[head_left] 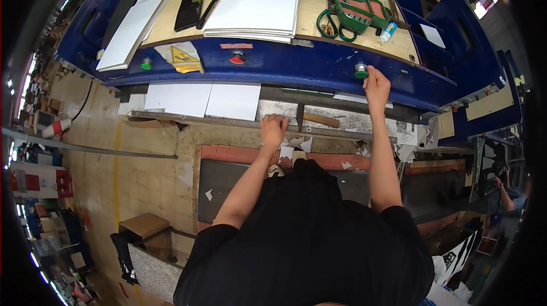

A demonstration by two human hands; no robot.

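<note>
Your right grip (pixel 377 85) is curled against or just beside the right-hand green button (pixel 361 71) on the blue front panel (pixel 296 66); whether it's closed around it, I cannot tell. Your left grip (pixel 274 130) rests at the lower ledge (pixel 228 121), its hold unclear too. Expect a firm, fixed, probably smooth button; meet its cap squarely with your fingertips.

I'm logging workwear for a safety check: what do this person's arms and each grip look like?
The left sleeve and right sleeve are short, plain and black, leaving the left forearm and right forearm bare. The left grip and right grip are ungloved hands. No watch or bracelet shows on either wrist.
</note>
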